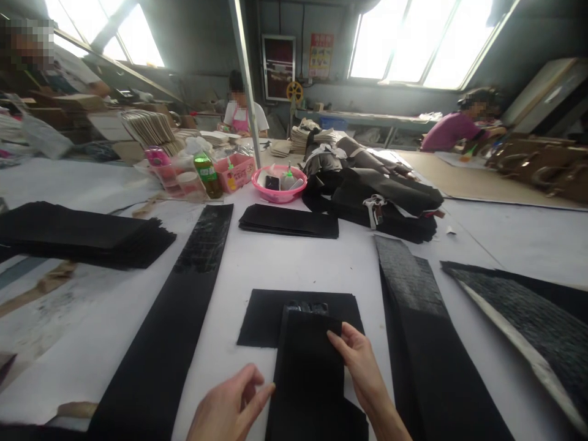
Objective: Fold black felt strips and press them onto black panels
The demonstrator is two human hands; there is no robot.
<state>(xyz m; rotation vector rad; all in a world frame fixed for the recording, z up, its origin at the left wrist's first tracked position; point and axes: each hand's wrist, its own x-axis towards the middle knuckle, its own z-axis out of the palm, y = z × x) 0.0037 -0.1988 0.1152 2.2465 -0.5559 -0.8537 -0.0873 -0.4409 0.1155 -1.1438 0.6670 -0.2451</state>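
Note:
Lying lengthwise in front of me is a black strip of sheet material (307, 367), its far end over a wider black rectangular piece (257, 318). A shiny, wet-looking band (305, 307) shows at that far end. My right hand (361, 361) pinches the strip's far right corner between thumb and fingers. At the strip's left edge is my left hand (234, 401), its thumb tip touching the edge and its fingers loosely curled, apart from the thumb. The near end of the strip runs out of view.
Long black strips lie to the left (156, 331) and right (436, 343). Black stacks sit at left (78, 233) and ahead (289, 222). Farther back are a pink basin (280, 195), a green-labelled bottle (207, 174) and heaped dark pieces (376, 202). Several people sit or stand beyond.

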